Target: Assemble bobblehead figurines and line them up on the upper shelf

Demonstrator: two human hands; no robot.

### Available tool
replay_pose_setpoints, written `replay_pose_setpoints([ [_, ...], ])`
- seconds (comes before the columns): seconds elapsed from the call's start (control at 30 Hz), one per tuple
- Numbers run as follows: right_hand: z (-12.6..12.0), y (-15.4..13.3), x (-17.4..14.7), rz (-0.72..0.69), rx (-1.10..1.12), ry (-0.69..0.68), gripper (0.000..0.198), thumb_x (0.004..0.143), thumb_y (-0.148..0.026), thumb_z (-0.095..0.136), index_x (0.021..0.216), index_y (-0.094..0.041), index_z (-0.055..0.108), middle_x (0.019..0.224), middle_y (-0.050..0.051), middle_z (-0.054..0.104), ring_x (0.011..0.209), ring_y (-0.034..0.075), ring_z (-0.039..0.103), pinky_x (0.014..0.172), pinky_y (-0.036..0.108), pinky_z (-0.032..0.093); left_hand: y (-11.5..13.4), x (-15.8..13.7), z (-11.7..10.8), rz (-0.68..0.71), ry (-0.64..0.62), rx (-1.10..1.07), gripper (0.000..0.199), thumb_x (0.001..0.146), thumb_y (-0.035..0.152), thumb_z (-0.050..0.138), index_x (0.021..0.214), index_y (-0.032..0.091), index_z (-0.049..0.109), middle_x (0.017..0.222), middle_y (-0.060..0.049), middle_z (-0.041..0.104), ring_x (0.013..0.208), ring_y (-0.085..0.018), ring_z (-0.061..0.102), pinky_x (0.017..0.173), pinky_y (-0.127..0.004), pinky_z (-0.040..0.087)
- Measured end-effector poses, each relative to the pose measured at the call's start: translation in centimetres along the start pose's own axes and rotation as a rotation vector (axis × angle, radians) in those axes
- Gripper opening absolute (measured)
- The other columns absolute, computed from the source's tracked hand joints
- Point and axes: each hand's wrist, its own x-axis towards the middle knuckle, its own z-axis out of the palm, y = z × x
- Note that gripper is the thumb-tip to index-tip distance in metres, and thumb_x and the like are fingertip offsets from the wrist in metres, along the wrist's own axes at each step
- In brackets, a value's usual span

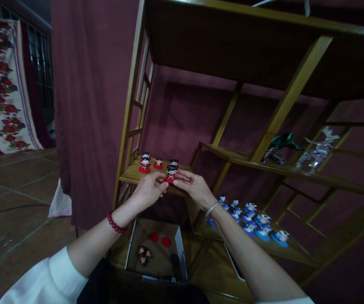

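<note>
Between my two hands is a small black-haired figurine [172, 171] on a red round base, at the front edge of the small shelf [131, 174]. My left hand [150, 190] pinches toward the base from the left, its fingers bent together. On the other side my right hand [194, 185] has its thumb and fingers about the base and the figurine's side. Behind it stand similar figurines: two in line at the left [145, 162], one in the middle [158, 163], and one [174, 162] partly hidden by the held one.
Below, an open box [182, 249] holds red discs [166, 242] and several dark-haired figurine pieces [144, 255]. Several blue figurines [250, 228] stand on a lower right shelf. Glassy ornaments [318, 150] sit on the middle shelf. A wooden upright [131, 105] borders the left side.
</note>
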Motion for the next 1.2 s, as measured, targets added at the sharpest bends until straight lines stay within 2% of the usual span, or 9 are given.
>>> replay_pose_setpoints([
  [0.13, 0.1, 0.1, 0.4, 0.000, -0.003, -0.005, 0.058, 0.050, -0.028, 0.080, 0.103, -0.014, 0.062, 0.108, 0.012, 0.065, 0.107, 0.024, 0.057, 0.097, 0.042, 0.042, 0.5, -1.0, -0.5, 0.233, 0.076, 0.440, 0.023, 0.077, 0.023, 0.052, 0.096, 0.017, 0.063, 0.088, -0.007, 0.065, 0.083, -0.020, 0.056, 0.083, -0.037, 0.042],
  [0.23, 0.2, 0.2, 0.7, -0.005, -0.026, -0.023, 0.058, 0.049, -0.028, 0.081, 0.102, -0.015, 0.062, 0.108, 0.012, 0.065, 0.105, 0.024, 0.058, 0.097, 0.043, 0.042, 0.0, -1.4, -0.4, 0.304, 0.082, 0.546, 0.027, 0.079, 0.025, 0.050, 0.101, 0.017, 0.063, 0.095, -0.009, 0.065, 0.095, -0.024, 0.052, 0.088, -0.038, 0.040],
  [0.43, 0.0, 0.6, 1.1, 0.004, -0.069, -0.052, 0.057, 0.047, -0.027, 0.081, 0.099, -0.016, 0.063, 0.101, 0.009, 0.067, 0.099, 0.022, 0.060, 0.096, 0.044, 0.042, -1.0, -1.6, -0.1, 0.300, 0.091, 0.540, 0.031, 0.080, 0.025, 0.048, 0.107, 0.019, 0.061, 0.104, -0.009, 0.064, 0.112, -0.025, 0.048, 0.093, -0.039, 0.038],
  [0.57, 0.0, 0.7, 1.2, -0.001, -0.088, -0.079, 0.055, 0.050, -0.026, 0.080, 0.101, -0.015, 0.061, 0.098, 0.007, 0.067, 0.094, 0.019, 0.062, 0.094, 0.040, 0.043, -1.1, -1.6, 0.0, 0.302, 0.082, 0.519, 0.030, 0.080, 0.024, 0.047, 0.106, 0.017, 0.062, 0.106, -0.010, 0.064, 0.113, -0.024, 0.048, 0.095, -0.038, 0.038],
  [0.73, 0.1, 1.2, 1.4, -0.003, -0.109, -0.078, 0.058, 0.054, -0.024, 0.077, 0.108, -0.018, 0.056, 0.089, 0.002, 0.067, 0.078, 0.014, 0.064, 0.083, 0.035, 0.050, -1.2, -1.5, 0.0, 0.308, 0.089, 0.512, 0.030, 0.081, 0.022, 0.046, 0.106, 0.016, 0.062, 0.108, -0.010, 0.064, 0.113, -0.023, 0.049, 0.096, -0.038, 0.037],
  [0.9, 0.1, 1.6, 1.6, -0.057, -0.129, -0.064, 0.056, 0.050, -0.022, 0.079, 0.102, -0.019, 0.060, 0.091, 0.003, 0.067, 0.085, 0.016, 0.064, 0.085, 0.036, 0.051, -1.4, -1.5, -0.1, 0.311, 0.083, 0.540, 0.030, 0.080, 0.023, 0.047, 0.105, 0.018, 0.062, 0.106, -0.008, 0.065, 0.112, -0.023, 0.050, 0.095, -0.037, 0.039],
  [1.03, 0.1, 1.6, 1.6, -0.018, -0.150, -0.080, 0.052, 0.050, -0.024, 0.079, 0.099, -0.018, 0.062, 0.093, 0.004, 0.067, 0.086, 0.018, 0.063, 0.087, 0.038, 0.049, -1.3, -1.4, -0.2, 0.313, 0.067, 0.563, 0.030, 0.081, 0.023, 0.046, 0.106, 0.017, 0.062, 0.107, -0.010, 0.064, 0.111, -0.024, 0.051, 0.095, -0.037, 0.039],
  [1.2, 0.0, 1.1, 1.5, -0.076, -0.262, -0.117, 0.036, 0.053, -0.027, 0.077, 0.087, -0.017, 0.068, 0.101, 0.004, 0.061, 0.090, 0.018, 0.062, 0.089, 0.036, 0.048, -0.9, -1.2, -0.2, 0.296, 0.032, 0.582, 0.031, 0.081, 0.022, 0.045, 0.104, 0.012, 0.064, 0.108, -0.014, 0.063, 0.109, -0.026, 0.052, 0.095, -0.037, 0.039],
])
